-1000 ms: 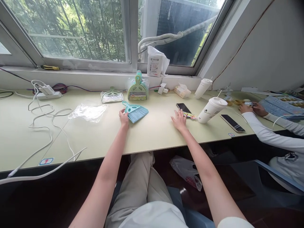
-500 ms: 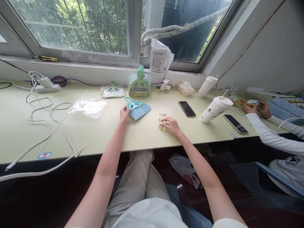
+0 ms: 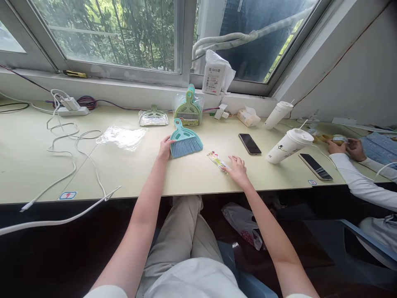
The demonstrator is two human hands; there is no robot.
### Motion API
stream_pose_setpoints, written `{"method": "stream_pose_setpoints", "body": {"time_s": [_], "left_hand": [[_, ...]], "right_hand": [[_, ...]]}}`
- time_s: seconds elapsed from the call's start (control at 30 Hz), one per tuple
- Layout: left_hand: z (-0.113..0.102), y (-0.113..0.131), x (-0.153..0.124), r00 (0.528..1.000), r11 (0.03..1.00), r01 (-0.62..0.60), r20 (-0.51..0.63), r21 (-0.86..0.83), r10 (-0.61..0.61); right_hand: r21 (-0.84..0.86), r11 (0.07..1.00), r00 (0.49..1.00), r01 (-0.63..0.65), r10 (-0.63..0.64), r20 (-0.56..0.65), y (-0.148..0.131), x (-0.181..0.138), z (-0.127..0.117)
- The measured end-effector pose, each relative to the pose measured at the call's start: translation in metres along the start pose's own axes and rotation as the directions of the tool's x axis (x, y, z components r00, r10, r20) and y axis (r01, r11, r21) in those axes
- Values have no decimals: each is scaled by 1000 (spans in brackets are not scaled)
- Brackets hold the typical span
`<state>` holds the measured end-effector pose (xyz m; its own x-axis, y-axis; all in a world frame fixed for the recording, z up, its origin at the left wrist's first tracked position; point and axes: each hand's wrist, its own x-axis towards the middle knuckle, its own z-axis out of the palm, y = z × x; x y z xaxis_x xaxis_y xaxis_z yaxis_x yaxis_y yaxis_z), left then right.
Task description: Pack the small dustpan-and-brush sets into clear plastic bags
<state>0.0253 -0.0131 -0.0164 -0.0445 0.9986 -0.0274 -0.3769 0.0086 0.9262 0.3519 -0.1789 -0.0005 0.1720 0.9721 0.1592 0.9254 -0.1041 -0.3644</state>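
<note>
My left hand (image 3: pixel 166 148) is closed on the left edge of a small teal dustpan (image 3: pixel 180 129), thumb on top. A brush with blue-grey bristles (image 3: pixel 186 147) lies nested in the dustpan, its bristles facing me. To the right, a printed label card (image 3: pixel 217 162) lies slanted on the table. My right hand (image 3: pixel 237 170) is beside the card's near end, the thumb touching it and the other fingers spread apart. Behind the dustpan stands a stack of green dustpan sets (image 3: pixel 188 109) in clear wrapping. Another wrapped set (image 3: pixel 153 117) lies left of the stack.
Crumpled clear plastic (image 3: pixel 122 137) and white cables (image 3: pixel 72 159) lie on the left. Rightward are a phone (image 3: pixel 249 144), a large white cup (image 3: pixel 288 145), a second cup (image 3: pixel 278 114) and another phone (image 3: pixel 315 167). A co-worker's hands (image 3: pixel 347 148) hold something at far right.
The dustpan set has turned, its handle now pointing more away from me. The label card has rotated from upright to slanted, and my right hand has shifted to its near end.
</note>
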Motion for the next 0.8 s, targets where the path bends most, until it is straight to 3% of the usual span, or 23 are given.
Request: {"method": "stream_pose_setpoints", "body": {"time_s": [0.1,0.27,0.43,0.53,0.63,0.7,0.8], "left_hand": [[5,3,-5,996,999,48,71,23,-49],[12,4,-12,981,994,94,166,59,-103],[11,1,-6,993,997,70,90,39,-73],[9,1,-4,995,997,75,72,-13,-74],[7,2,-5,991,997,75,110,-32,-71],[7,3,-7,991,998,52,124,-46,-46],[6,5,-10,991,995,71,118,-71,-62]], "right_hand": [[-11,1000,999,-27,28,23,5,-5,-3],[224,974,990,-21,-10,138,17,0,-12],[561,820,991,-115,57,119,14,-1,-8],[751,644,986,-145,35,160,-3,4,-7],[833,543,965,-106,-145,218,-35,26,-6],[834,547,937,-74,-248,246,-61,50,-1],[775,631,939,-24,-253,235,-100,88,19]]}}
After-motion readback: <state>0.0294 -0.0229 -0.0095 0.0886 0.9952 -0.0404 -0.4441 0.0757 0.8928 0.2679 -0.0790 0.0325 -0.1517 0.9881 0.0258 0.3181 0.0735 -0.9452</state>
